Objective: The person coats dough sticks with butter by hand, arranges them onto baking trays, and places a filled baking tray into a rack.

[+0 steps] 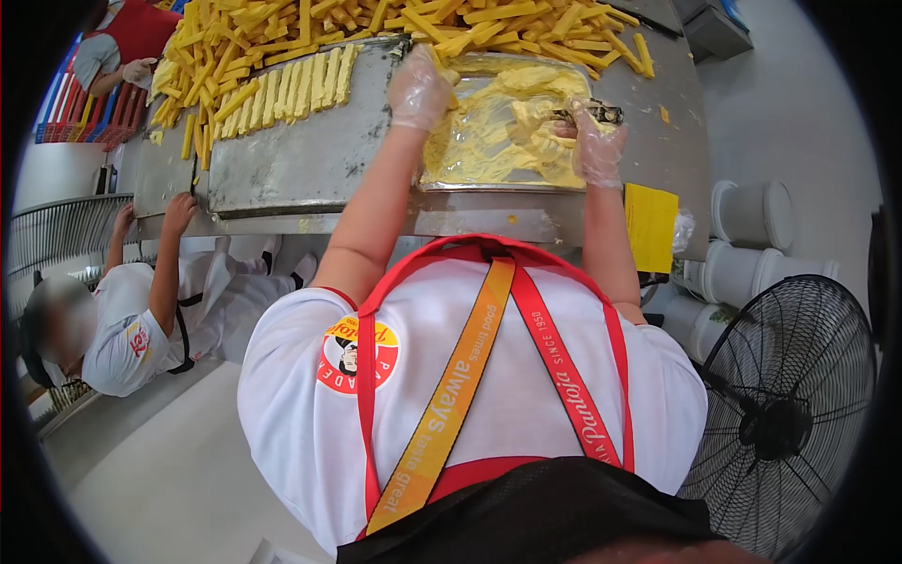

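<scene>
My left hand (420, 89), in a clear plastic glove, is closed at the upper left corner of a metal tray (507, 187). A bit of yellow shows beside its fingers, but what they grip is hidden. Thick yellow spread (498, 117) covers much of that tray in uneven smears. My right hand (599, 150), gloved as well, is closed around a dark-handled tool (606, 114) at the tray's right side, with spread on the fingers. Left of the tray, a row of coated sticks (291, 86) lies on a flat metal sheet (282, 167).
Yellow sticks (507, 26) are heaped along the table's far side. A yellow cloth (650, 226) hangs at the near edge. White buckets (752, 214) and a black fan (775, 428) stand right. A co-worker (117, 320) is at left; another person (122, 47) is top left.
</scene>
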Action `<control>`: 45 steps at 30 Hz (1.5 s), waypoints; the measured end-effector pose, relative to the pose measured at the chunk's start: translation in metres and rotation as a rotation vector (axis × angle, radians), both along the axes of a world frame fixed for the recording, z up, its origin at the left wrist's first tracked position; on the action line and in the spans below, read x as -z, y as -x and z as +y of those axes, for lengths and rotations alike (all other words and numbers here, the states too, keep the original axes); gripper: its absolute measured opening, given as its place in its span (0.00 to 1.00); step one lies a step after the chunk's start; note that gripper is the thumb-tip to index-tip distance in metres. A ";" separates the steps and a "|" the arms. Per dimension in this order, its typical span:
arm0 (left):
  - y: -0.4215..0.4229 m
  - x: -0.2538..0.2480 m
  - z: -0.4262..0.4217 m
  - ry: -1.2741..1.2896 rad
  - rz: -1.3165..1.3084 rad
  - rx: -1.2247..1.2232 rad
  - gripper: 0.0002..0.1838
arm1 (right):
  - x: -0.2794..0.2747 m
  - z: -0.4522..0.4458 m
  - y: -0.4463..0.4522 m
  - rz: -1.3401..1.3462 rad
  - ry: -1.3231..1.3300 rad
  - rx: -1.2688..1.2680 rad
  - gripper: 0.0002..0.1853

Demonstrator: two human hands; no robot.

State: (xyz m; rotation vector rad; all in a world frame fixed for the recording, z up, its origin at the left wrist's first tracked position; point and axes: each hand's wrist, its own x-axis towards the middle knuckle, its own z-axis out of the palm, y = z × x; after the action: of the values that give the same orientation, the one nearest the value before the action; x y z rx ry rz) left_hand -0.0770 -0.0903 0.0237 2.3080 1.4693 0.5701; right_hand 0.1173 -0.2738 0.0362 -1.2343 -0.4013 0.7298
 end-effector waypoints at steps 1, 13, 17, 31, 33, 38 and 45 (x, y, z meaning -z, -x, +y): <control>0.003 0.001 0.010 -0.062 0.003 -0.008 0.26 | -0.001 -0.003 -0.001 -0.017 0.007 -0.011 0.09; 0.038 -0.021 0.026 0.179 -0.285 0.190 0.21 | 0.008 -0.014 -0.003 -0.054 -0.006 -0.029 0.08; 0.035 -0.018 -0.035 0.193 -0.308 0.305 0.18 | 0.007 -0.006 0.000 -0.140 -0.013 -0.022 0.08; 0.023 0.055 -0.041 0.288 -0.509 0.344 0.30 | 0.010 0.023 0.029 -0.157 -0.214 -0.409 0.08; 0.027 0.031 -0.049 0.194 -0.401 0.318 0.29 | 0.037 0.037 -0.003 -0.263 -0.061 -0.329 0.10; 0.028 0.029 -0.048 0.026 -0.291 0.302 0.27 | 0.056 0.043 -0.021 -0.472 -0.004 -0.243 0.11; 0.027 0.033 -0.046 0.047 -0.348 0.340 0.26 | 0.045 0.037 -0.003 -0.277 0.032 -0.227 0.10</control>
State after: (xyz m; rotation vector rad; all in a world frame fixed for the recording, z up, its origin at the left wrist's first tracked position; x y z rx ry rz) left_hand -0.1040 -0.1363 -0.0091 2.2139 0.9001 0.7767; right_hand 0.1206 -0.2367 -0.0083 -1.3378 -0.7705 0.7611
